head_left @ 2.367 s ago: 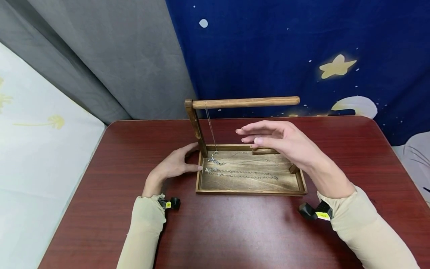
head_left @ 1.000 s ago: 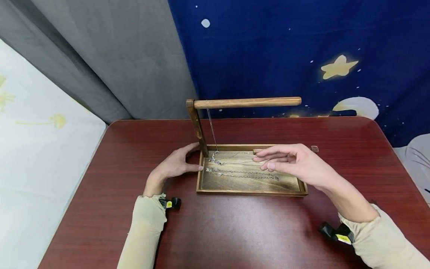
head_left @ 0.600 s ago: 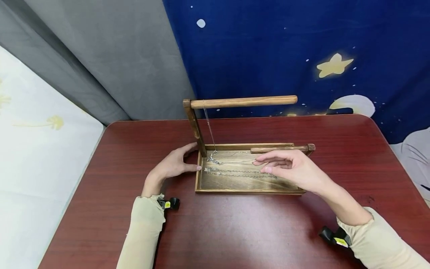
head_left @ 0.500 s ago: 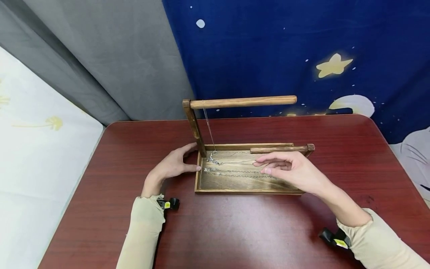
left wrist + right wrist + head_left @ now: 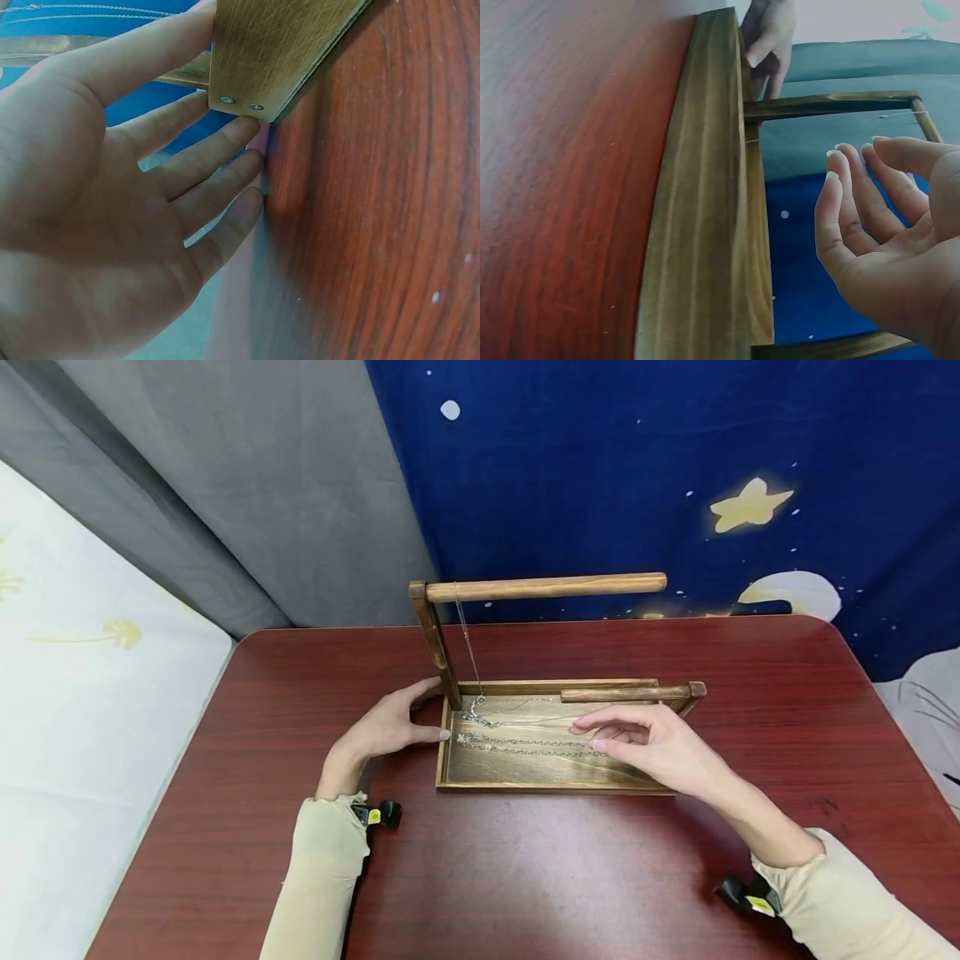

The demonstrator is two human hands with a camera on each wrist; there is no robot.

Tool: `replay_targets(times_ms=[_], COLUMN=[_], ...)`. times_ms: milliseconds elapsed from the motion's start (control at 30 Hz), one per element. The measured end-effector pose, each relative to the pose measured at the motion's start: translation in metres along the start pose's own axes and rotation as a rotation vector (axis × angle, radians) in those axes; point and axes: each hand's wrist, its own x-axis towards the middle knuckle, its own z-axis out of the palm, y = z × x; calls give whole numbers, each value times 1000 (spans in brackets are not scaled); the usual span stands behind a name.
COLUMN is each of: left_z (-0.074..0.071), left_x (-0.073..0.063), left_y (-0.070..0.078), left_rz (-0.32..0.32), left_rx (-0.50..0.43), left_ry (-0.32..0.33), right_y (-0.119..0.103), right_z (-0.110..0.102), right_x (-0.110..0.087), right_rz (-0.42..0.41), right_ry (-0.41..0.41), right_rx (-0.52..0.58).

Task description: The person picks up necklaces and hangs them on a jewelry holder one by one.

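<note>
A wooden jewelry stand with a shallow tray [image 5: 555, 788] sits on the table. My left hand [image 5: 382, 727] is at its left end, the thumb on the rim and the fairly straight fingers touching the end panel [image 5: 277, 52] in the left wrist view. Over the tray's right part hovers my right hand [image 5: 667, 747], fingers softly bent, with a gap between thumb and index finger in the right wrist view. One fine necklace [image 5: 468, 647] hangs from the tall bar [image 5: 547, 587]. A silver chain necklace [image 5: 540, 744] lies in the tray, its right end hidden by my right hand.
A low bar [image 5: 611, 695] on the right post juts left above the tray's rear. Another thin chain [image 5: 525, 722] lies behind the silver one. Behind the red-brown table [image 5: 555, 868] hang grey [image 5: 300, 485] and blue [image 5: 585, 468] curtains.
My right hand has come down and to the right from above the low bar, uncovering it; lately it has barely shifted. My left hand stays at the tray's left end.
</note>
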Motion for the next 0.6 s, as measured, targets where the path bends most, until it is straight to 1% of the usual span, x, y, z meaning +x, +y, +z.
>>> replay_targets(times_ms=[133, 400, 600], left_z=[0, 0, 0], left_x=[0, 0, -1], left_y=[0, 2, 2], left_rz=[-2, 41, 21], left_rx=[-1, -17, -9], left_ry=[-1, 5, 3], right_y=[7, 20, 27], right_z=[1, 4, 4], right_x=[0, 3, 5], right_rz=[-2, 55, 87], right_ry=[-1, -1, 10], right_rx=[10, 31, 16])
